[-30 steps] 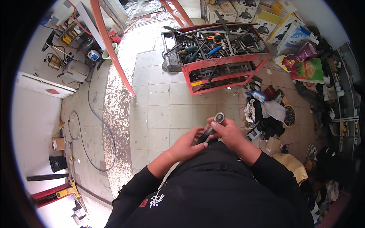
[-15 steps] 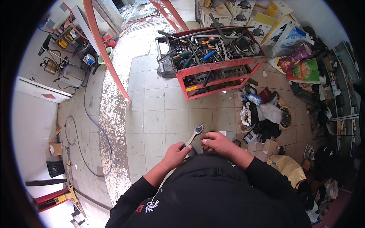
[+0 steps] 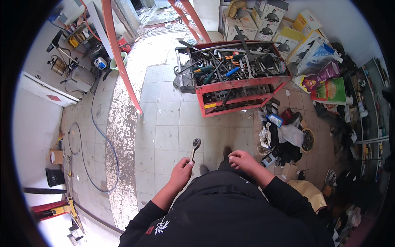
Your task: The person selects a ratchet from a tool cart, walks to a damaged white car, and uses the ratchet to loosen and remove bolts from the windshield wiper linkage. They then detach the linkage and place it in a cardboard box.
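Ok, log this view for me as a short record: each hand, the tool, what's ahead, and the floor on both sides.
left hand: closed around the handle of a ratchet wrench
wrench head: points away from the body
right hand: curled, apart from the wrench; cannot tell if it holds anything small
ahead: red tool cart, tools heaped on top
floor left: dark hose, looped
floor right: clutter, including a whitish plastic bag

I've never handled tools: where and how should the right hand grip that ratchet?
Take the ratchet probably by its bare shank below the round head, from the right: the left hand wraps the lower handle, leaving that stretch exposed, and the right hand is on that side.
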Available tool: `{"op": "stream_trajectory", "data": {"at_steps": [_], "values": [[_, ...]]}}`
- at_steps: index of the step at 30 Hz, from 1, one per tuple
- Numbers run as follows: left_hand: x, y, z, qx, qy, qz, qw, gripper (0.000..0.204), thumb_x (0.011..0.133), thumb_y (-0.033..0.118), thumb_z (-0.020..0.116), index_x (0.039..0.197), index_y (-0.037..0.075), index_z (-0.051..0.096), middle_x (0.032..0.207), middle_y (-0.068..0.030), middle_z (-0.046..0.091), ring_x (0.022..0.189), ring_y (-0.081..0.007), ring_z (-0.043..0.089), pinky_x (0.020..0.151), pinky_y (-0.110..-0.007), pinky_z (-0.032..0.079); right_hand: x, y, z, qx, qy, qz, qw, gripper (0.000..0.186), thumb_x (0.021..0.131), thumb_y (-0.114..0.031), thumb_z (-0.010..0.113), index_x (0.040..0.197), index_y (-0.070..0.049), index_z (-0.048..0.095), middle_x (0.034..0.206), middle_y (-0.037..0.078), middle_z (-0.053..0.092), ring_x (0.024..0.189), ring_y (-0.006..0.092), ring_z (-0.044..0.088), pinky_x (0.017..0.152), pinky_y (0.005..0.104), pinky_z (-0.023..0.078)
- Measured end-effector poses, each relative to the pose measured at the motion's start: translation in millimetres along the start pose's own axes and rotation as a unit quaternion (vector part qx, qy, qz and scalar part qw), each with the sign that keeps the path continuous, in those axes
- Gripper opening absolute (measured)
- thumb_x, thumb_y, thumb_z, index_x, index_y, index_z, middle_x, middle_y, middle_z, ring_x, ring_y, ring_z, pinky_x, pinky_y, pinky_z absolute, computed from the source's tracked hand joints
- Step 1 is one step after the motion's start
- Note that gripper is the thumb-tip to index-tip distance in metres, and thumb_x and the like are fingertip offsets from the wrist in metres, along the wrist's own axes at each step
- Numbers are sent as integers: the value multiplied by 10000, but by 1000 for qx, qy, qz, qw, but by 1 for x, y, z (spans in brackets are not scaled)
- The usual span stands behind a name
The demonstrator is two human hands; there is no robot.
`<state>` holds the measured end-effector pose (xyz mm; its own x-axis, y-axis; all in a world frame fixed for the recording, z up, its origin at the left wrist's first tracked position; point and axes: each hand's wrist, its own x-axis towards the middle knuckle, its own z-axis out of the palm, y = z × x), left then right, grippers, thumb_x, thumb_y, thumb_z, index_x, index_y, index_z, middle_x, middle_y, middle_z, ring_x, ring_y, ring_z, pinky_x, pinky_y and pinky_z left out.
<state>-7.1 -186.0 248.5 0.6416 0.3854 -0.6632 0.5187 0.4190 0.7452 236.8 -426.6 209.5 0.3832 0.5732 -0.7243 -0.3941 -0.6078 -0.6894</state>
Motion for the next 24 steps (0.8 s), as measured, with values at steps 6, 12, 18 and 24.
{"op": "stream_trajectory", "data": {"at_steps": [6,12,18,24], "values": [[13,19,-4,-46,47,-63,996,70,1076,137,586,1070,74,617,785,-37,626,678,-126,599,606,-302,507,53,-21,-16,-43,-58,37,997,334,1031,-302,738,1259,-58,743,1029,32,764,858,127,702,743,303,584],[15,36,0,-126,148,-46,980,93,1070,163,618,1066,70,619,773,-27,613,638,-111,554,561,-290,450,127,-82,-23,-160,-167,9,973,314,1014,-278,744,1211,-34,756,1011,51,767,850,136,714,729,321,579],[-45,12,-12,-169,324,-75,928,147,1066,204,668,1032,74,607,710,12,580,572,-83,501,537,-287,420,185,-161,49,-306,-322,-25,896,287,1009,-261,746,1151,-11,760,927,64,752,788,138,706,721,343,573],[-126,-72,-41,-348,486,-43,800,159,1065,201,667,973,85,609,684,-3,574,552,-99,511,503,-283,414,210,-186,235,-503,-429,-134,738,313,1034,-267,722,1205,-6,742,954,63,742,790,145,675,741,344,563]]}}
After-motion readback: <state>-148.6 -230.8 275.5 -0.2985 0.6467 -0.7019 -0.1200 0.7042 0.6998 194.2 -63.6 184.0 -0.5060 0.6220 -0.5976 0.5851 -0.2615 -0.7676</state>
